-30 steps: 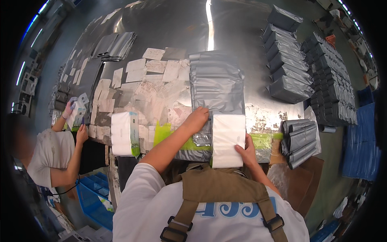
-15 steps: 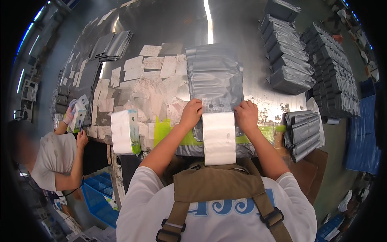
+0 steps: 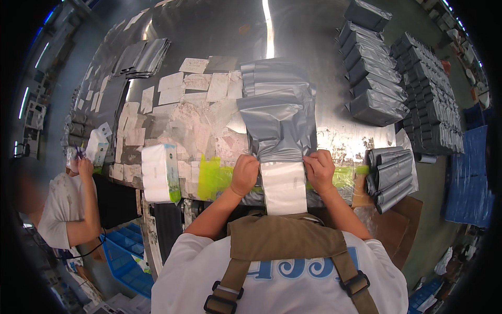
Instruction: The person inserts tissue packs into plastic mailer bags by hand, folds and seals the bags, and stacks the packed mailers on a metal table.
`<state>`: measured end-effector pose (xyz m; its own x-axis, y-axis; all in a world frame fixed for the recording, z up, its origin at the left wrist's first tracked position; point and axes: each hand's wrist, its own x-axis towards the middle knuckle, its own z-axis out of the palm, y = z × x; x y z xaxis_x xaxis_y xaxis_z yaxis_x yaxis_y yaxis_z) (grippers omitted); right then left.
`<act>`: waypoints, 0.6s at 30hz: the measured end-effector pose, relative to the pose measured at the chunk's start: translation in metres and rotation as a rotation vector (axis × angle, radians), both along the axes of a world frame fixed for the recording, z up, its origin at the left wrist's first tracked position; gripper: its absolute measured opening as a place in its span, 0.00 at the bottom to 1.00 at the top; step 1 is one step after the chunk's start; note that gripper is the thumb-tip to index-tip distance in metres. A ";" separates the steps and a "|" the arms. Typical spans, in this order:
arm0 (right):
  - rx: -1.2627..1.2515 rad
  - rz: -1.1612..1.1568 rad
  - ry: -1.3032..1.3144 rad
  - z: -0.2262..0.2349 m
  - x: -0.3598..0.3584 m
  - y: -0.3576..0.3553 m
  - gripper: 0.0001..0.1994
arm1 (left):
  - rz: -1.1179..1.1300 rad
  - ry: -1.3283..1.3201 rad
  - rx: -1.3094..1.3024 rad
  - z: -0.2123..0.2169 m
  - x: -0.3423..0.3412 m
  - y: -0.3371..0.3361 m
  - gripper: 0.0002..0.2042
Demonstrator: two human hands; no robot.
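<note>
A grey plastic mailing bag [image 3: 277,123] lies in front of me on more flat grey bags, its mouth turned my way. The far part of a white tissue pack [image 3: 284,188] is covered by the bag; the near part sticks out toward my body, over the table edge. My left hand [image 3: 245,174] pinches the left corner of the bag's mouth. At the right corner my right hand [image 3: 319,170] pinches the same edge, fingers closed. Standing to the left is another white tissue pack [image 3: 157,174] with a green and clear wrapper side.
Folded grey bags [image 3: 388,178] lie to my right. Filled grey parcels [image 3: 375,89] stand in a row at the far right, with more parcels [image 3: 431,89] beyond. Left, a person [image 3: 73,209] handles a pack near a blue crate [image 3: 124,256]. Paper scraps [image 3: 196,112] cover the table's left side.
The bag's mouth has come toward me over the far end of the tissue pack, hiding its patterned end. Both my hands moved nearer with it. The person at left shifted their hands.
</note>
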<state>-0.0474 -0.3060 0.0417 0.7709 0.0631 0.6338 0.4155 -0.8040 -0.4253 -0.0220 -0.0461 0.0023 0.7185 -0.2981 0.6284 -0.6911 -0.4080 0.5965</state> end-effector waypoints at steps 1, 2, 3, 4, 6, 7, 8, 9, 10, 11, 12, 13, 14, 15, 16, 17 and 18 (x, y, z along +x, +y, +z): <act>-0.011 0.039 0.013 -0.006 -0.001 -0.003 0.08 | -0.036 0.010 0.033 -0.004 -0.001 0.002 0.08; -0.021 0.077 0.023 -0.012 0.000 -0.004 0.09 | -0.034 0.010 0.035 -0.008 0.001 0.002 0.08; -0.018 0.078 0.022 -0.017 0.002 -0.003 0.09 | -0.022 0.015 0.049 -0.013 0.004 0.000 0.09; 0.107 0.038 0.181 -0.022 0.005 -0.001 0.10 | -0.010 0.018 0.063 -0.017 0.008 -0.002 0.10; 0.237 -0.003 0.344 -0.027 0.007 0.003 0.11 | 0.152 0.150 0.085 -0.012 0.023 -0.015 0.10; 0.167 -0.062 0.384 -0.027 0.011 0.004 0.09 | 0.316 0.277 0.102 -0.008 0.031 -0.018 0.10; 0.094 -0.119 0.421 -0.026 0.018 0.003 0.08 | 0.286 0.232 0.290 -0.010 0.037 -0.015 0.07; 0.021 -0.177 0.455 -0.025 0.022 0.001 0.08 | 0.290 0.226 0.290 -0.014 0.037 -0.012 0.07; -0.032 -0.142 0.424 -0.032 0.022 -0.002 0.04 | 0.275 0.214 0.304 -0.017 0.035 -0.010 0.04; -0.032 -0.139 0.419 -0.030 0.019 -0.002 0.04 | 0.260 0.204 0.319 -0.021 0.031 -0.009 0.03; -0.025 -0.142 0.405 -0.026 0.014 0.000 0.03 | 0.264 0.199 0.321 -0.019 0.022 -0.009 0.03; -0.018 -0.145 0.392 -0.024 0.006 0.002 0.03 | 0.284 0.269 0.292 -0.018 0.008 -0.012 0.04; -0.026 -0.098 0.380 -0.022 -0.004 -0.001 0.04 | 0.305 0.334 0.264 -0.015 -0.005 -0.012 0.05; -0.004 -0.073 0.403 -0.020 -0.014 -0.002 0.04 | 0.281 0.332 0.274 -0.015 -0.017 -0.010 0.05; 0.018 -0.049 0.427 -0.017 -0.024 -0.002 0.04 | 0.258 0.360 0.294 -0.015 -0.029 -0.010 0.06; 0.000 -0.039 0.486 -0.014 -0.035 -0.006 0.03 | 0.191 0.434 0.322 -0.012 -0.041 -0.007 0.06; -0.016 -0.025 0.544 -0.014 -0.046 -0.010 0.03 | 0.127 0.507 0.351 -0.010 -0.052 -0.004 0.06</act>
